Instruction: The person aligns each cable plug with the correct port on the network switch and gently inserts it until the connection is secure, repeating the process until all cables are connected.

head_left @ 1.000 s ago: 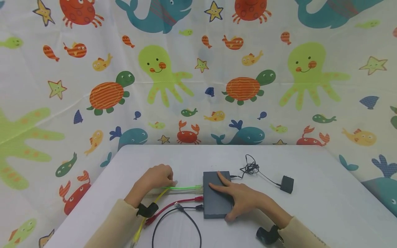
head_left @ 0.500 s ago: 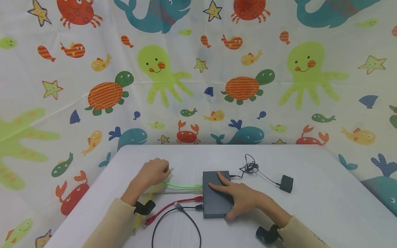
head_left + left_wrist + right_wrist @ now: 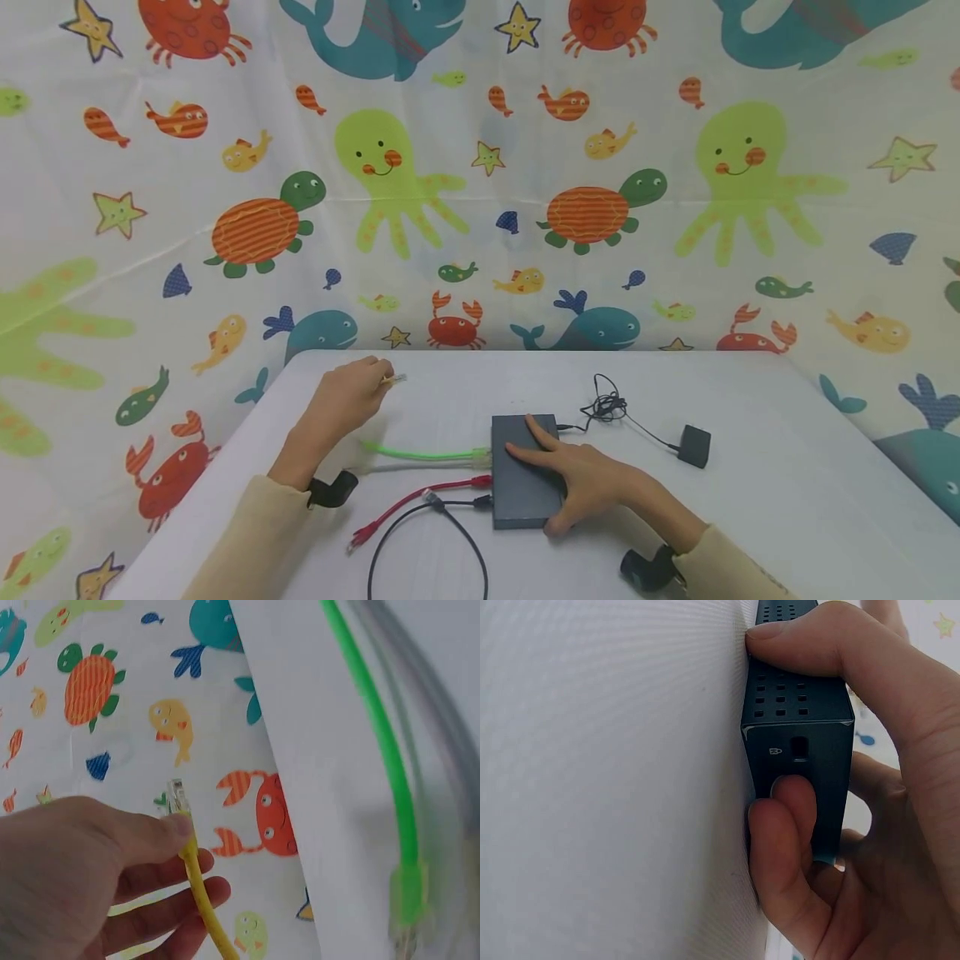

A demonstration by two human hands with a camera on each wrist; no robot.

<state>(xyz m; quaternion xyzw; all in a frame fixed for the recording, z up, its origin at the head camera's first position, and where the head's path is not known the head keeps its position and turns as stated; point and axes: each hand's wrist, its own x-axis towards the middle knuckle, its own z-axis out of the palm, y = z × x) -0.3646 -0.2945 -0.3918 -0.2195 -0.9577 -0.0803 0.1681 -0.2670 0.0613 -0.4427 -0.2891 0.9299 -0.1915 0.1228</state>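
Observation:
My left hand [image 3: 348,396] is raised over the far left of the table and pinches a yellow network cable [image 3: 206,907] between thumb and fingers, just behind its clear plug [image 3: 177,796]. My right hand [image 3: 588,479] grips a dark network switch [image 3: 513,492], with two fingers spread over its top and the thumb at its near right corner. From the right wrist, the thumb lies along the vented side of the switch [image 3: 780,701] while two fingertips bend against its end. Plugged into its left side are green [image 3: 427,456], grey [image 3: 412,467], red [image 3: 420,493] and black [image 3: 390,525] cables.
A thin power cord [image 3: 606,406] lies tangled behind the switch and runs to a black adapter [image 3: 693,446] on the right. The white table [image 3: 757,500] meets a patterned cloth [image 3: 480,250] at its back and left edges.
My left hand has lifted the yellow cable's plug away from the green cable, up and to the left. The cable's lower end has left the table's front left. My right hand stays put.

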